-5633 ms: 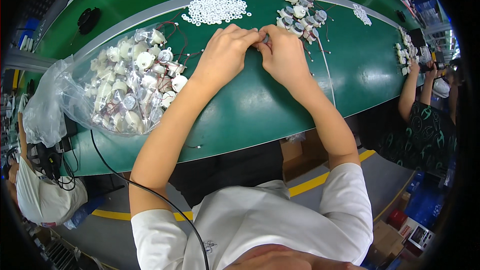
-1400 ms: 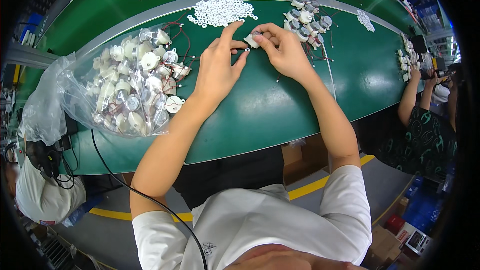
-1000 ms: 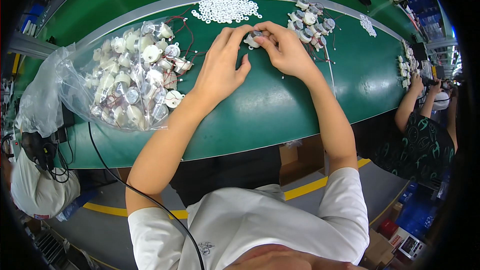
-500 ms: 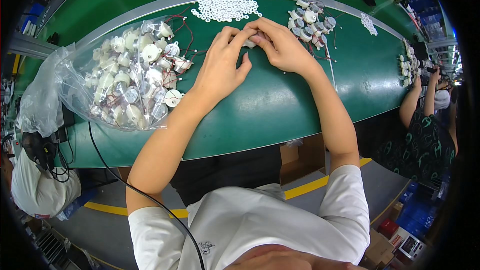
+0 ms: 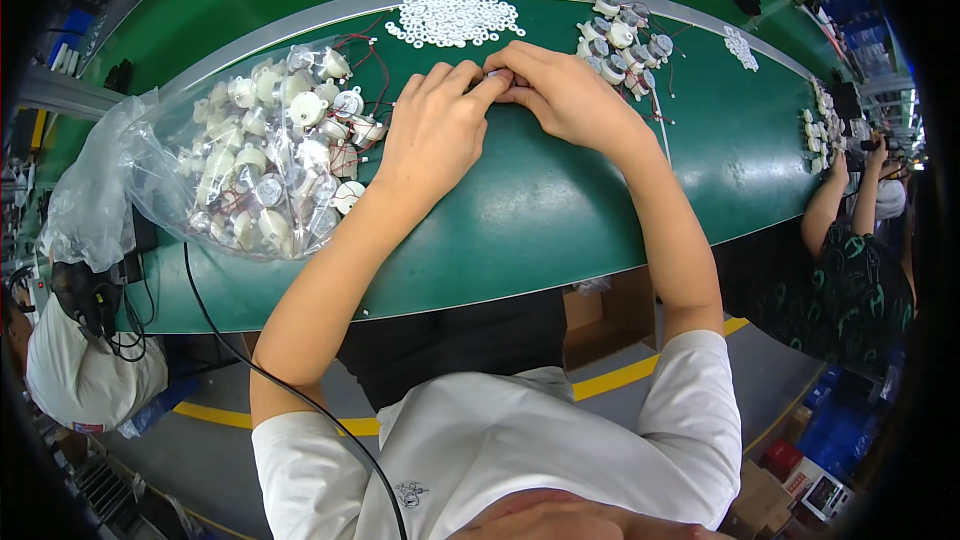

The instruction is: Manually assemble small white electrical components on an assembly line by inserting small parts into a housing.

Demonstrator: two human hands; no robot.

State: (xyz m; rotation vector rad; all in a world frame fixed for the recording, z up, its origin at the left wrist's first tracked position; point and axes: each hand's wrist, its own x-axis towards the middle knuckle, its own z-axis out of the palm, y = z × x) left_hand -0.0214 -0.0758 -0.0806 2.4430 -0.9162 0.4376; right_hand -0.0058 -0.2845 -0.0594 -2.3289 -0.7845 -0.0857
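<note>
My left hand (image 5: 437, 130) and my right hand (image 5: 560, 90) meet fingertip to fingertip over the green belt (image 5: 520, 220). Between the fingers they pinch a small white part (image 5: 497, 77), mostly hidden by the fingers. Just beyond the hands lies a pile of small white rings (image 5: 455, 17). To the right of the hands sits a cluster of small white motors with red and black wires (image 5: 622, 40). To the left lies a clear plastic bag (image 5: 250, 165) full of the same wired motors.
Another person (image 5: 860, 240) works at the right end of the belt, beside more small white parts (image 5: 822, 125). A further small heap of white pieces (image 5: 740, 45) lies at the far right. A black cable (image 5: 215, 325) hangs off the front edge.
Both hands have stayed together at the same spot on the belt, with the left fingers curling closer onto the small part. The view has shifted slightly.
</note>
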